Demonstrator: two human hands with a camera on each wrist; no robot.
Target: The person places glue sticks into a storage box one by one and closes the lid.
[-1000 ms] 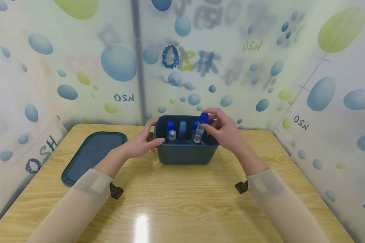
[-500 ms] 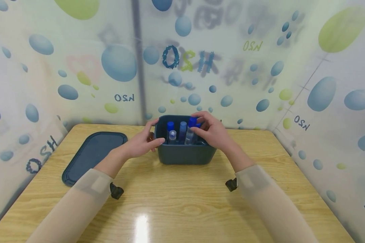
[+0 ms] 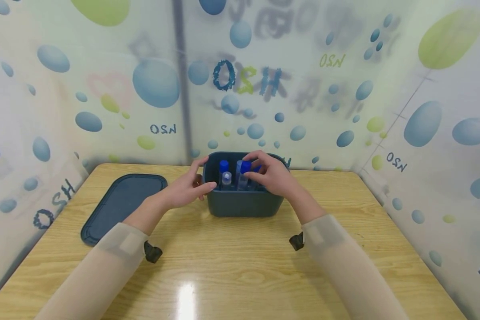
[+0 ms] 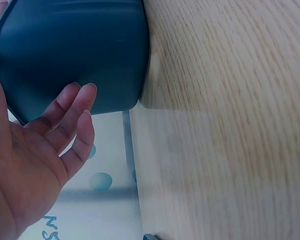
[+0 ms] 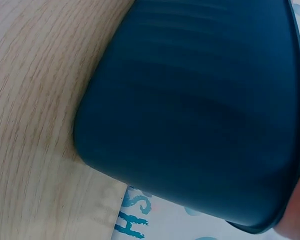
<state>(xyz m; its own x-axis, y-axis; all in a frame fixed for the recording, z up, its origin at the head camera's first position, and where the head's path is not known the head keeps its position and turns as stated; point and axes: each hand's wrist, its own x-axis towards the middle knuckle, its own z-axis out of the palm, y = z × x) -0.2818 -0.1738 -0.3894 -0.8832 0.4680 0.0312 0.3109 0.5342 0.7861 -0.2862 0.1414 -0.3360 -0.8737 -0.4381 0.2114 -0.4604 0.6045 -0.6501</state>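
A dark blue-grey plastic bin stands upright on the table, holding several slim clear bottles. My left hand holds its left end, thumb on the front corner and index finger at the back one; in the left wrist view other fingers lie along the outer wall. Inside the bin, my right hand pinches the blue cap of a bottle between thumb and fingers. To its left are another blue-capped bottle and a clear-topped one. My right hand partly hides the bottles at the right.
A dark blue-grey lid lies flat at the left of the wooden table. Behind the bin rises a curtain-like wall printed with blue and green spots, and similar panels close in both sides.
My right hand has moved left and lower with the blue-capped bottle, from the bin's right part to its middle. The left hand has stayed on the bin.
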